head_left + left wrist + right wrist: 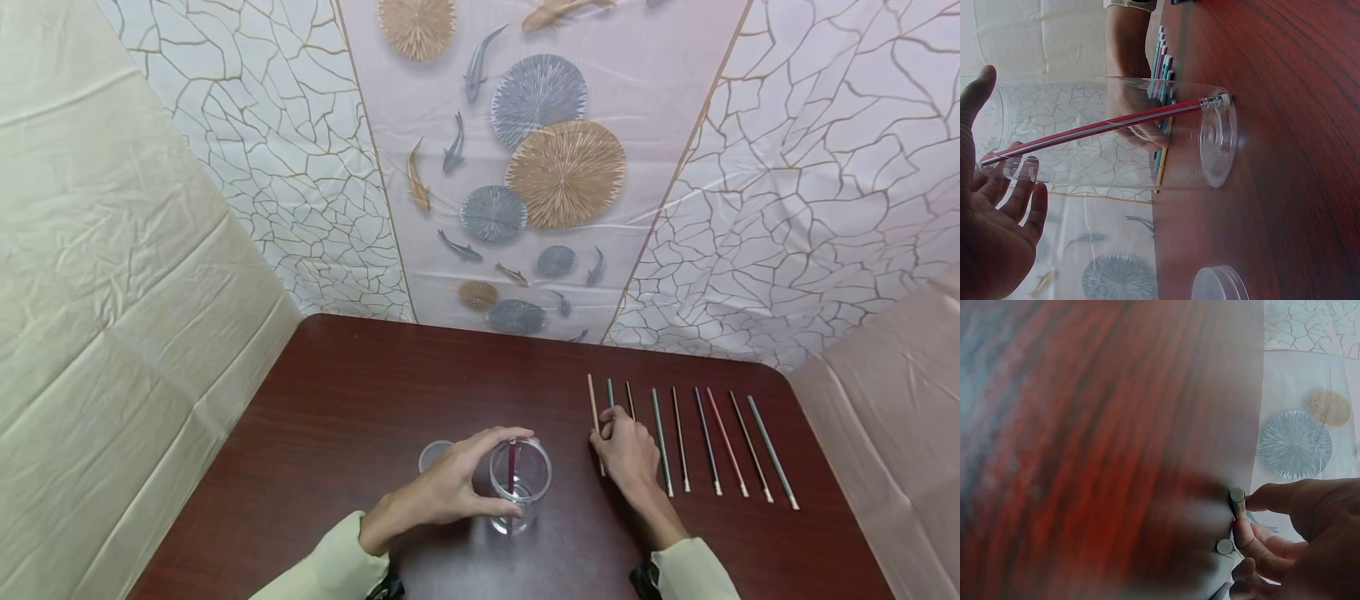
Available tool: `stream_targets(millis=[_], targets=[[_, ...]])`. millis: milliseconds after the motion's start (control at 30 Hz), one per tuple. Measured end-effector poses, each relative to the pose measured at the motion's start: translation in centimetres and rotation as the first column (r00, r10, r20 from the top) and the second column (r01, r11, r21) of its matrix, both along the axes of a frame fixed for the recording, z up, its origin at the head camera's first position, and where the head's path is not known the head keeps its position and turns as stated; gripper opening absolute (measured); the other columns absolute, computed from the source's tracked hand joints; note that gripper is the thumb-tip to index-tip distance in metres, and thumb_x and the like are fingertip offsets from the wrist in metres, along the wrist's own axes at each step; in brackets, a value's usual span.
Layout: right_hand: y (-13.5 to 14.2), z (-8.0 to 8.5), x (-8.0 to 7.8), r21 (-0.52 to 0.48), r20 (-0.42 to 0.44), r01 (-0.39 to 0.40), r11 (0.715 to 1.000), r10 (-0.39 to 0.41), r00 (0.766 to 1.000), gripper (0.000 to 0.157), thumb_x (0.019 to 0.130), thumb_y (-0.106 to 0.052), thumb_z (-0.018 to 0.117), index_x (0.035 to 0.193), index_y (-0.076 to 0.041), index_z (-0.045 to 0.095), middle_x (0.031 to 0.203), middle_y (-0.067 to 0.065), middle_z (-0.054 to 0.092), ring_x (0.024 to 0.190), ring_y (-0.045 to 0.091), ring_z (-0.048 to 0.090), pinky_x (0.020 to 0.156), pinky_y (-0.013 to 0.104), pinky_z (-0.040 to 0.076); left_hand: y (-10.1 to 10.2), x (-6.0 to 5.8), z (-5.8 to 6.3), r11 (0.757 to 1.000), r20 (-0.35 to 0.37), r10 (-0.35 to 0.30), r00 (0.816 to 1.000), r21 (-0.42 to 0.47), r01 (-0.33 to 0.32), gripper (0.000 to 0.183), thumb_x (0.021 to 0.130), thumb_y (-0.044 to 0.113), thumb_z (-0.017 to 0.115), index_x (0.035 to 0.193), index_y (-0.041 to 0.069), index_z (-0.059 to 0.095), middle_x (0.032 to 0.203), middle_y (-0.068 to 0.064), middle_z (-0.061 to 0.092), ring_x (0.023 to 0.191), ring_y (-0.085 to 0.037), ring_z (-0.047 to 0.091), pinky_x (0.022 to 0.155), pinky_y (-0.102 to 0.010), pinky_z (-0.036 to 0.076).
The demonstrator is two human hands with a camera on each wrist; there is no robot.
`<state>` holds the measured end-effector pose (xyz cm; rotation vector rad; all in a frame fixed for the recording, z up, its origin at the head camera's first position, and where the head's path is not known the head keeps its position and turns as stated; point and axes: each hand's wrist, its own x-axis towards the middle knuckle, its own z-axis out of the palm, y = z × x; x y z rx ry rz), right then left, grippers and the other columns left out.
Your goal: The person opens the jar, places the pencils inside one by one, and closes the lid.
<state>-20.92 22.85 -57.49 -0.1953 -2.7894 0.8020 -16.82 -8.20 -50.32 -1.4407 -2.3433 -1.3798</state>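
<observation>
My left hand holds a clear jar near its rim, thumb on the near side and fingers on the far side. Inside the upright jar a red striped pencil leans, its eraser end at the bottom. On the right, my right hand pinches a yellowish pencil, the leftmost in a row on the table. Its eraser end shows between thumb and finger in the right wrist view. Under that hand, a teal pencil and a dark pencil are partly hidden.
Several more pencils, among them a green one, a red one and a light blue one, lie side by side at the right. A clear round lid lies left of the jar. Patterned cloth stands behind the dark table.
</observation>
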Motion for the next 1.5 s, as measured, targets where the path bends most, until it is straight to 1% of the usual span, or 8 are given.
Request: stream_targets(millis=[333, 567, 667, 833, 1033, 1200, 1267, 1500], targets=[[-0.2, 0.1, -0.2, 0.027, 0.048, 0.012, 1.000, -0.013, 0.999, 0.024, 0.087, -0.017, 0.083, 0.106, -0.006, 0.073, 0.075, -0.003, 0.067, 0.069, 0.028, 0.067, 0.058, 0.048, 0.051, -0.1, 0.0, 0.0, 1.000, 0.004, -0.004, 1.000, 0.007, 0.004, 0.092, 0.082, 0.026, 0.095, 0.158, 0.014, 0.044, 0.152, -0.002, 0.058, 0.136, -0.018, 0.058, 0.114, -0.040, 0.047], [-0.3, 0.3, -0.4, 0.051, 0.060, 0.014, 0.999, -0.017, 0.998, 0.020, 0.084, -0.017, 0.080, 0.100, -0.006, 0.075, 0.074, -0.001, 0.067, 0.070, 0.033, 0.068, 0.058, 0.052, 0.052, 0.0, -0.1, -0.1, 1.000, -0.007, -0.005, 1.000, 0.006, 0.005, 0.093, 0.082, 0.026, 0.095, 0.159, 0.015, 0.044, 0.152, -0.002, 0.058, 0.137, -0.018, 0.057, 0.115, -0.040, 0.046], [-0.3, 0.3, -0.4, 0.059, 0.059, 0.008, 0.998, -0.012, 0.998, 0.020, 0.083, -0.016, 0.080, 0.099, -0.006, 0.075, 0.075, 0.002, 0.070, 0.070, 0.035, 0.069, 0.056, 0.052, 0.052, 0.0, -0.1, 0.0, 1.000, -0.010, -0.006, 1.000, 0.005, 0.006, 0.093, 0.082, 0.026, 0.095, 0.159, 0.015, 0.043, 0.152, -0.004, 0.058, 0.137, -0.017, 0.057, 0.115, -0.039, 0.046], [-0.3, 0.3, -0.4, 0.059, 0.077, 0.003, 0.998, -0.008, 0.997, 0.022, 0.083, -0.017, 0.081, 0.099, -0.005, 0.074, 0.077, 0.007, 0.073, 0.071, 0.036, 0.071, 0.056, 0.051, 0.052, 0.0, -0.1, 0.0, 1.000, -0.018, -0.007, 1.000, 0.005, 0.008, 0.092, 0.083, 0.026, 0.095, 0.158, 0.013, 0.044, 0.151, -0.006, 0.058, 0.137, -0.017, 0.057, 0.115, -0.039, 0.046], [-0.3, 0.3, -0.4, 0.056, 0.086, 0.002, 0.998, -0.007, 0.996, 0.022, 0.083, -0.018, 0.082, 0.099, -0.005, 0.074, 0.077, 0.006, 0.072, 0.070, 0.034, 0.070, 0.056, 0.049, 0.051, -0.1, -0.1, 0.0, 1.000, -0.023, -0.006, 1.000, 0.004, 0.007, 0.092, 0.083, 0.026, 0.095, 0.159, 0.014, 0.044, 0.151, -0.006, 0.059, 0.138, -0.017, 0.057, 0.115, -0.039, 0.046], [-0.1, 0.4, -0.4, 0.052, 0.081, 0.008, 0.999, -0.012, 0.997, 0.022, 0.082, -0.018, 0.080, 0.099, -0.006, 0.074, 0.078, 0.008, 0.072, 0.070, 0.035, 0.069, 0.055, 0.050, 0.051, 0.0, -0.1, 0.0, 1.000, -0.016, -0.006, 1.000, 0.003, 0.006, 0.091, 0.082, 0.026, 0.095, 0.157, 0.011, 0.046, 0.151, -0.003, 0.058, 0.137, -0.017, 0.057, 0.115, -0.039, 0.046], [-0.1, 0.6, -0.3, 0.046, 0.083, 0.014, 0.999, -0.018, 0.996, 0.022, 0.082, -0.017, 0.079, 0.100, -0.005, 0.074, 0.079, 0.008, 0.073, 0.071, 0.035, 0.070, 0.055, 0.049, 0.051, 0.0, -0.1, 0.0, 1.000, -0.018, -0.006, 1.000, 0.004, 0.006, 0.091, 0.082, 0.026, 0.095, 0.156, 0.010, 0.046, 0.151, -0.002, 0.058, 0.137, -0.016, 0.057, 0.115, -0.038, 0.046], [0.1, 1.5, -0.4, 0.035, 0.067, 0.017, 0.999, -0.019, 0.998, 0.025, 0.085, -0.017, 0.079, 0.106, -0.004, 0.074, 0.077, 0.001, 0.072, 0.068, 0.029, 0.069, 0.055, 0.046, 0.052, -0.1, -0.1, 0.1, 1.000, -0.018, -0.008, 1.000, 0.006, 0.008, 0.092, 0.083, 0.027, 0.095, 0.159, 0.015, 0.044, 0.151, -0.003, 0.058, 0.137, -0.016, 0.057, 0.115, -0.038, 0.046]])
